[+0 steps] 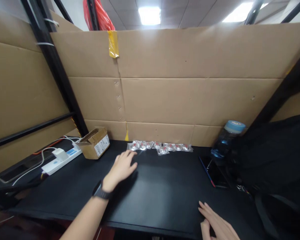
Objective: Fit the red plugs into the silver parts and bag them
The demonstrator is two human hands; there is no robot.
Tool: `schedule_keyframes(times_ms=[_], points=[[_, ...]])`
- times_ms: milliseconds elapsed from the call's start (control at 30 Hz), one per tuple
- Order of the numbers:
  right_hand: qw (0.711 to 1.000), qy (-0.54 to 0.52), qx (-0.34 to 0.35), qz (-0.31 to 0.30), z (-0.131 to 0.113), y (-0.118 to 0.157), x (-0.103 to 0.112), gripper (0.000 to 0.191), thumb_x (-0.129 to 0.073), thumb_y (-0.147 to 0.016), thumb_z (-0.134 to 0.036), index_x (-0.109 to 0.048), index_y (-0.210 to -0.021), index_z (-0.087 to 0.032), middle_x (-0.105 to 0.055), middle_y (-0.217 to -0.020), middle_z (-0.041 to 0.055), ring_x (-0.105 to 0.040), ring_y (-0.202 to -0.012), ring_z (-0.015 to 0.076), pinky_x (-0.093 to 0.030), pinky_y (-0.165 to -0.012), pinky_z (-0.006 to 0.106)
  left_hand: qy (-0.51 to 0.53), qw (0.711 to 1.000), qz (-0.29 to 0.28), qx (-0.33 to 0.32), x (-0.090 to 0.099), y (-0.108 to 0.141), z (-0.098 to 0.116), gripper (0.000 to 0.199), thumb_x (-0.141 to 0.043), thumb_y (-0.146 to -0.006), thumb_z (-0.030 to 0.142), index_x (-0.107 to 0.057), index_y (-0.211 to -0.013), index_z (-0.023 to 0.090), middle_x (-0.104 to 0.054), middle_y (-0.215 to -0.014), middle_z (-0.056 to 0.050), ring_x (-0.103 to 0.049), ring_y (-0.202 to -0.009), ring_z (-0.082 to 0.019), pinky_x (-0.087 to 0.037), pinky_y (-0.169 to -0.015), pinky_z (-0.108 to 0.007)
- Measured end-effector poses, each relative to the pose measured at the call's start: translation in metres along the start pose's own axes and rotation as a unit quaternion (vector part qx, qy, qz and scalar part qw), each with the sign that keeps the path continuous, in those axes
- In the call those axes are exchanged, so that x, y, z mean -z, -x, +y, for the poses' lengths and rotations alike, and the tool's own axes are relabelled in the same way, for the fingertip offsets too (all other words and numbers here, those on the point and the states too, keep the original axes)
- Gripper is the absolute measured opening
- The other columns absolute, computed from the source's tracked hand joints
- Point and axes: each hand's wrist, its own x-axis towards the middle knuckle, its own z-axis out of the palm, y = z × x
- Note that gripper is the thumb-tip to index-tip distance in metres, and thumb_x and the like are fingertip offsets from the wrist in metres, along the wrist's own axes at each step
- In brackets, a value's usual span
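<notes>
On my feed, left hand (pixel 123 165) is over the smooth black table (pixel 160 190), fingers slightly spread, thumb apart, fingertips near the packets (pixel 177 147); contact, I can't tell. Those are shiny clear plastic with red spots, in an uneven row along the foot of the creased cardboard wall (pixel 160 100). Right hand (pixel 217 223): near the front edge, fingers together, thumb apart. I see a boxy cardboard carton (pixel 100 146) at left, a see-through bottle (pixel 222 143) with round blue lid at right.

Bright overall, w/ overhead light from blown-out ceiling panels (pixel 149 15), pale sheen on the black tabletop (pixel 160 196) & soft shadow by the left hand (pixel 122 165). Wide-angle stretch twds edges; black fabric (pixel 277 160) at R nearly detail-less, clear packets (pixel 142 145) glinting, prob. slightly blurred.
</notes>
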Motion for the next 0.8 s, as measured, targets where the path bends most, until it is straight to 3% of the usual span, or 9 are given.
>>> schedule_keyframes(times_ms=[100, 200, 367, 500, 633, 800], points=[[1.000, 0.005, 0.009, -0.002, 0.001, 0.002, 0.000, 0.028, -0.062, -0.079, -0.014, -0.078, -0.101, -0.023, -0.080, -0.101, -0.0011, -0.077, -0.086, 0.0209, -0.055, -0.079, 0.031, -0.057, 0.996, -0.050, 0.041, -0.001, -0.058, -0.026, 0.059, -0.060, -0.085, 0.033, -0.048, -0.141, 0.024, -0.046, -0.151, -0.014, -0.046, -0.133, -0.035, -0.036, -0.106, -0.047], [1.000, 0.010, 0.010, -0.011, 0.002, 0.006, 0.000, 0.028, -0.061, -0.080, -0.013, -0.078, -0.102, -0.022, -0.080, -0.104, -0.0002, -0.077, -0.089, 0.0209, -0.055, -0.081, 0.031, -0.058, 0.995, -0.066, 0.051, -0.015, -0.083, -0.040, 0.057, -0.062, -0.083, 0.035, -0.051, -0.138, 0.026, -0.052, -0.145, -0.013, -0.051, -0.128, -0.035, -0.038, -0.102, -0.047], [0.999, 0.002, -0.006, -0.047, 0.003, 0.010, 0.002, 0.027, -0.058, -0.084, -0.015, -0.077, -0.102, -0.022, -0.079, -0.106, 0.0016, -0.076, -0.095, 0.0223, -0.055, -0.083, 0.033, -0.059, 0.995, -0.059, 0.058, -0.033, -0.073, -0.048, 0.046, -0.045, -0.095, 0.042, -0.052, -0.138, 0.025, -0.058, -0.139, -0.014, -0.052, -0.124, -0.036, -0.034, -0.100, -0.051], [0.994, -0.009, -0.075, -0.083, 0.001, 0.003, 0.005, 0.022, -0.055, -0.089, -0.022, -0.077, -0.093, -0.023, -0.079, -0.103, 0.0030, -0.076, -0.094, 0.0237, -0.056, -0.082, 0.035, -0.054, 0.995, -0.069, 0.053, -0.024, -0.066, -0.058, 0.040, -0.044, -0.096, 0.049, -0.062, -0.126, 0.028, -0.067, -0.127, -0.012, -0.055, -0.119, -0.034, -0.030, -0.100, -0.051], [0.978, -0.100, -0.146, -0.111, -0.011, -0.021, 0.007, 0.024, -0.051, -0.092, -0.023, -0.075, -0.090, -0.022, -0.078, -0.100, 0.0064, -0.074, -0.093, 0.0232, -0.058, -0.085, 0.035, -0.036, 0.996, -0.079, 0.017, -0.011, -0.068, -0.061, 0.039, -0.037, -0.100, 0.045, -0.065, -0.120, 0.028, -0.075, -0.108, -0.008, -0.066, -0.101, -0.027, -0.031, -0.100, -0.046], [0.948, -0.215, -0.065, -0.226, -0.044, -0.078, -0.003, 0.021, -0.053, -0.091, -0.018, -0.072, -0.095, -0.025, -0.075, -0.102, 0.0069, -0.070, -0.096, 0.0245, -0.055, -0.087, 0.038, -0.019, 0.996, -0.079, -0.025, -0.012, -0.067, -0.036, 0.029, -0.043, -0.097, 0.037, -0.068, -0.106, 0.025, -0.077, -0.093, -0.005, -0.068, -0.092, -0.024, -0.034, -0.098, -0.040]])
